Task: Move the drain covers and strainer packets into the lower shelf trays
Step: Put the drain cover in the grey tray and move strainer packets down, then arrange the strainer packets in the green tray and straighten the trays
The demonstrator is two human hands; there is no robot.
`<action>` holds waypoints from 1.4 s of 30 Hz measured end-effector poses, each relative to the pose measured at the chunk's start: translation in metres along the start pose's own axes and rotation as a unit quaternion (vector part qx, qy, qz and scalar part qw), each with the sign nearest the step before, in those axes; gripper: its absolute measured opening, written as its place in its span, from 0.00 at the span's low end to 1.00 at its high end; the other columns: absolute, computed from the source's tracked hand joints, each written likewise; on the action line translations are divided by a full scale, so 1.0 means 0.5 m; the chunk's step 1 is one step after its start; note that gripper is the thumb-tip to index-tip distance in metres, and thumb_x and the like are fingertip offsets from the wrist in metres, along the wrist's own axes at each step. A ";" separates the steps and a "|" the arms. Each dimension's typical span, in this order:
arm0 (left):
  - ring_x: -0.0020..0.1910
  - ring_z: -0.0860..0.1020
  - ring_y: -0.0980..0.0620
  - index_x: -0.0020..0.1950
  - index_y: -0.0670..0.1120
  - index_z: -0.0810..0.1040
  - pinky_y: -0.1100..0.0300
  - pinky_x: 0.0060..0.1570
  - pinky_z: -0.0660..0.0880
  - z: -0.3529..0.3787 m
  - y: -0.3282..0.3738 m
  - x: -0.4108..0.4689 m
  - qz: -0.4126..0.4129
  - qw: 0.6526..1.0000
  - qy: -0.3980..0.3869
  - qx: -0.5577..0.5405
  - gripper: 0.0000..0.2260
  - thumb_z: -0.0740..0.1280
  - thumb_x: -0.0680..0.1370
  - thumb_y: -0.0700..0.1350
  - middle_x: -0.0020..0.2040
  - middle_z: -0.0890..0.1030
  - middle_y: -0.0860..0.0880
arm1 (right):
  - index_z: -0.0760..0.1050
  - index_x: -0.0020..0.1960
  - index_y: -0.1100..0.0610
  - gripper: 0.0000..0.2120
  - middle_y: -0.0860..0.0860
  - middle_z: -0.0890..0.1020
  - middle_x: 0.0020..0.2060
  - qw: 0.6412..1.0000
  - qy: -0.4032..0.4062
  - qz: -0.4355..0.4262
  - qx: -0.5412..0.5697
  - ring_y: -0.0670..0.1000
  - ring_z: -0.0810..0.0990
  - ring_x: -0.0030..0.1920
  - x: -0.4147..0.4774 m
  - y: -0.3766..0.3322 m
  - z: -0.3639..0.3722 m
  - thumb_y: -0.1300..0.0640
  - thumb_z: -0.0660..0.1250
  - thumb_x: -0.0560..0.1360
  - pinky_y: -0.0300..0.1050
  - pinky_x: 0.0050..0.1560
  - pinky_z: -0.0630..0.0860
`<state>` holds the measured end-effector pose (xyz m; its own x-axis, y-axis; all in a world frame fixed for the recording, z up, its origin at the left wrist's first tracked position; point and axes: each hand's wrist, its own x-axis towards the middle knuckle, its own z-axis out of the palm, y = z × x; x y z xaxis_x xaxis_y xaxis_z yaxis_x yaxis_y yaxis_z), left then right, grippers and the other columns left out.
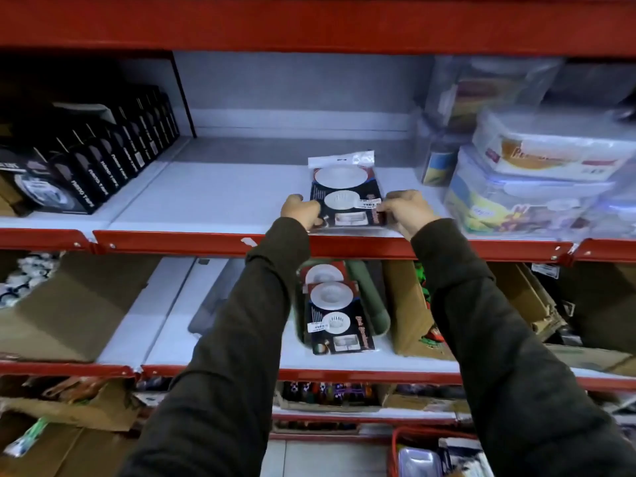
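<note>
A strainer packet [346, 192] with white round strainers on a dark card lies flat on the upper white shelf [213, 197], near its front edge. My left hand [300, 211] grips its lower left corner, and my right hand [406, 211] grips its lower right edge. One shelf down, more strainer packets [335, 311] lie stacked in a dark green tray [373, 304], partly hidden behind my left sleeve. A grey tray [215, 304] sits to the left of that tray.
Black boxed items [103, 160] line the upper shelf's left side. Clear plastic food containers [537, 177] are stacked at its right. Cardboard boxes [72, 304] flank the trays on the lower shelf. A red shelf lip [192, 242] runs below my hands.
</note>
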<state>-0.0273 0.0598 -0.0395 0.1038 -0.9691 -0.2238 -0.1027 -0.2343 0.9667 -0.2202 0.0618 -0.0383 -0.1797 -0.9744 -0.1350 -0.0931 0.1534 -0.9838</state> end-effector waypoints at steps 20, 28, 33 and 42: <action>0.43 0.85 0.52 0.60 0.47 0.76 0.57 0.48 0.82 -0.119 -0.460 -0.210 -0.272 0.881 -0.388 0.012 0.19 0.66 0.74 0.29 0.48 0.85 0.46 | 0.72 0.67 0.62 0.30 0.64 0.79 0.63 0.879 -0.409 0.244 0.011 0.61 0.80 0.60 -0.250 0.424 -0.089 0.70 0.75 0.67 0.51 0.57 0.80; 0.27 0.83 0.50 0.60 0.35 0.76 0.59 0.31 0.82 -0.020 -0.455 -0.076 -0.215 0.973 -0.032 -0.078 0.15 0.67 0.74 0.26 0.40 0.83 0.39 | 0.69 0.69 0.66 0.26 0.63 0.82 0.56 0.975 -0.054 0.164 -0.139 0.61 0.82 0.52 -0.108 0.441 0.009 0.66 0.71 0.73 0.49 0.50 0.81; 0.53 0.82 0.43 0.60 0.43 0.80 0.45 0.56 0.80 -0.014 -0.490 -0.058 -0.133 0.988 0.026 0.075 0.15 0.74 0.73 0.41 0.55 0.83 0.45 | 0.72 0.69 0.55 0.27 0.61 0.77 0.63 0.932 -0.024 0.101 -0.348 0.61 0.78 0.61 -0.114 0.434 0.026 0.55 0.74 0.71 0.49 0.63 0.74; 0.67 0.75 0.42 0.66 0.38 0.75 0.62 0.66 0.70 -0.201 -0.511 0.011 -0.021 0.994 0.104 0.012 0.16 0.64 0.78 0.31 0.66 0.78 0.40 | 0.72 0.68 0.63 0.21 0.58 0.79 0.59 0.970 -0.125 0.198 0.068 0.60 0.77 0.63 -0.113 0.346 0.245 0.60 0.69 0.76 0.49 0.58 0.76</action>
<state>0.0990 0.1220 -0.2754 0.3111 -0.9221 -0.2301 -0.1169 -0.2774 0.9536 -0.1062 0.1233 -0.2151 0.0691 -0.8558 -0.5127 0.0682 0.5168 -0.8534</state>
